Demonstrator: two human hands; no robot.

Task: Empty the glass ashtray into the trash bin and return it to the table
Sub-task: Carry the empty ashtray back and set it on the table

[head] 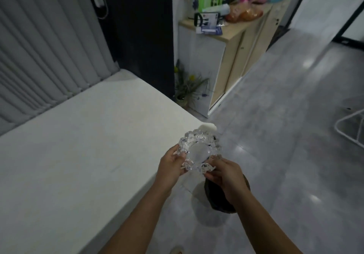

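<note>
Trash bin (226, 204) mostly hidden behind the right hand (226, 174) and forearm, only a dark round rim and black inside showing, contents not readable. Glass ashtray (199, 153) held in the air by both hands, just off the corner of the worktop (78, 145) and above the near side of the bin; clear cut glass, jagged scalloped rim, smooth round centre, looks tilted toward the camera, whether anything is inside cannot be told. Left hand (171, 165) closed on the ashtray's left rim, fingers partly behind the glass. Right hand gripping its lower right rim, thumb on top. Small white lump (207, 128) at the worktop corner just beyond the ashtray, shape unclear. Worktop white, matte, flat, cut off at left and bottom frame. Grey vertical blinds (39, 46) behind the worktop. Past the worktop corner: potted plant (187, 90) on the floor, then a light wood cabinet (232, 52) with blurred bags and packets on top. Glossy grey tiled floor (285, 135) around the bin. White wire rack (352, 127) cut off at right edge. Bit of a foot at bottom edge, blurred
</note>
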